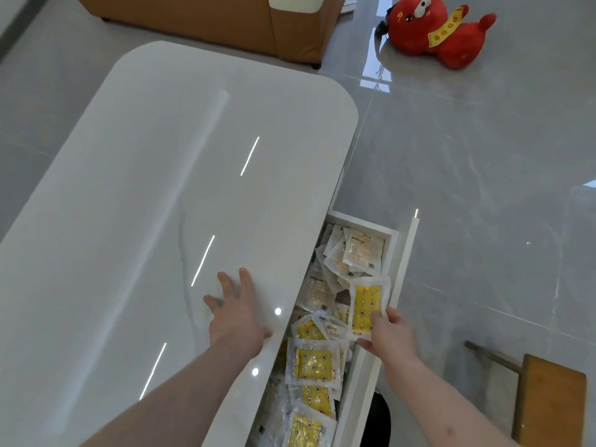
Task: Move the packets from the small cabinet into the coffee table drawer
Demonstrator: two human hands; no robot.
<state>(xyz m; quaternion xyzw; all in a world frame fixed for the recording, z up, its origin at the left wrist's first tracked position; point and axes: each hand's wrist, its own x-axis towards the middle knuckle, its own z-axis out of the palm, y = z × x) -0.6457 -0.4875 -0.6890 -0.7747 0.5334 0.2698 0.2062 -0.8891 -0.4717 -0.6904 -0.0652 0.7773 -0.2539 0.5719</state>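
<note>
Right hand [388, 333] pinches a yellow packet [366, 309] by its near end, over the open drawer [404, 253] at the bench [161, 188] side. Left hand [237, 312] lies flat, fingers spread, on the bench top by the drawer edge. Drawer already holds a heap of packets [314, 362], yellow and pale.

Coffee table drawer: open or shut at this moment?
Open. The drawer is pulled out beside the tabletop, its heap of packets exposed; the right hand holds a yellow packet over it.

A red plush toy [440, 32] lies on the grey floor [483, 175], upper right. A brown sofa [206, 24] stands at top centre. A wooden stool [548, 404] sits lower right.
</note>
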